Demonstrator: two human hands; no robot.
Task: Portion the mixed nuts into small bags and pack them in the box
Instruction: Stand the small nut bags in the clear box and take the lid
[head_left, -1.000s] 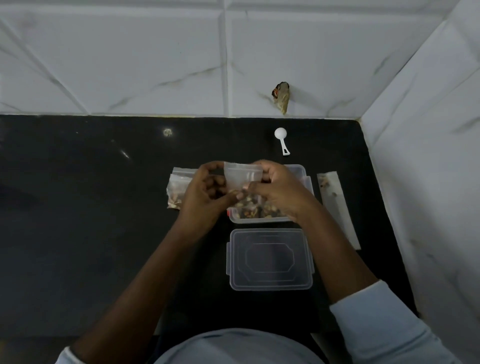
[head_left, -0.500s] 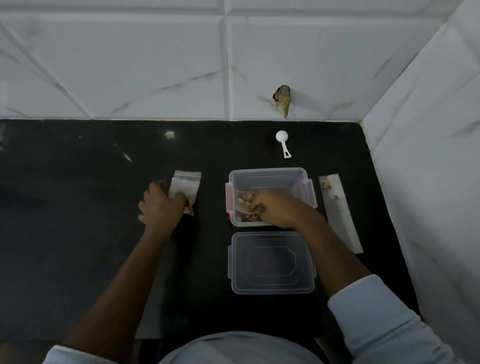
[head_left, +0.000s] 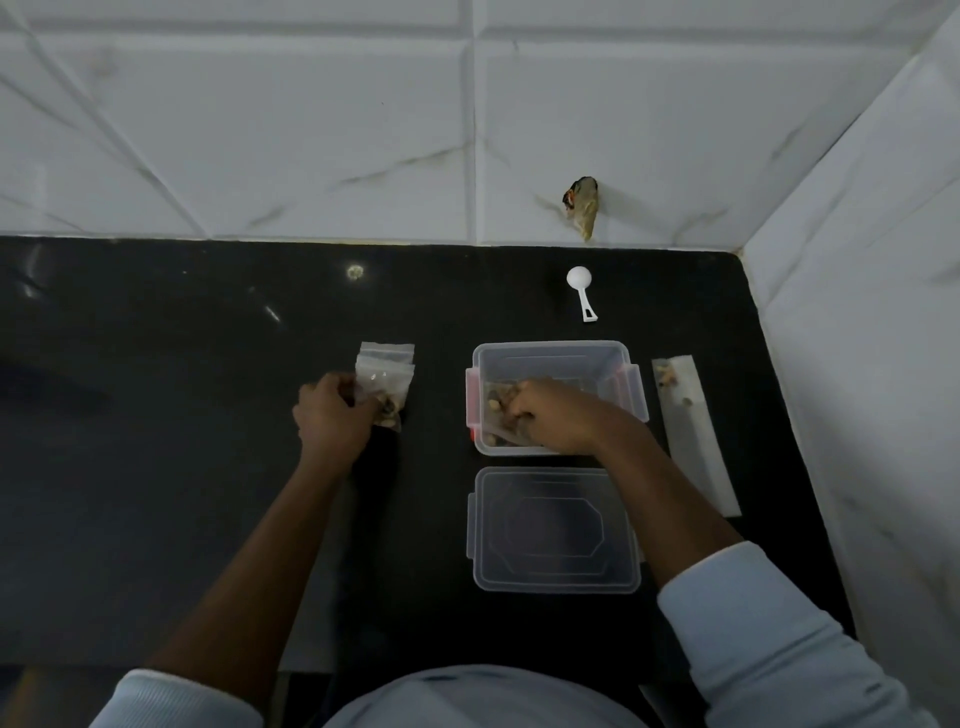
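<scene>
Looking down from the head cam: pale sleeves nearest, both forearms reaching fwd over the black desk. Clear lid lies flat just in front of the box, nearly touching it. Right grip is inside the box, knuckles up, fingers curled down into the mixed nuts and a clear bag at the box's near-left corner; can't tell if it's clamped on anything. Left grip sits well left of the box, fingers and thumb closed on the near-left edge of the stack of small bags, which lies on the desk w/ a few nuts showing in its lower part. Right of the box, a long white strip w/ a few nuts at its far end. Beyond the box, a white scoop lies on the desk, bowl toward the tiled wall
</scene>
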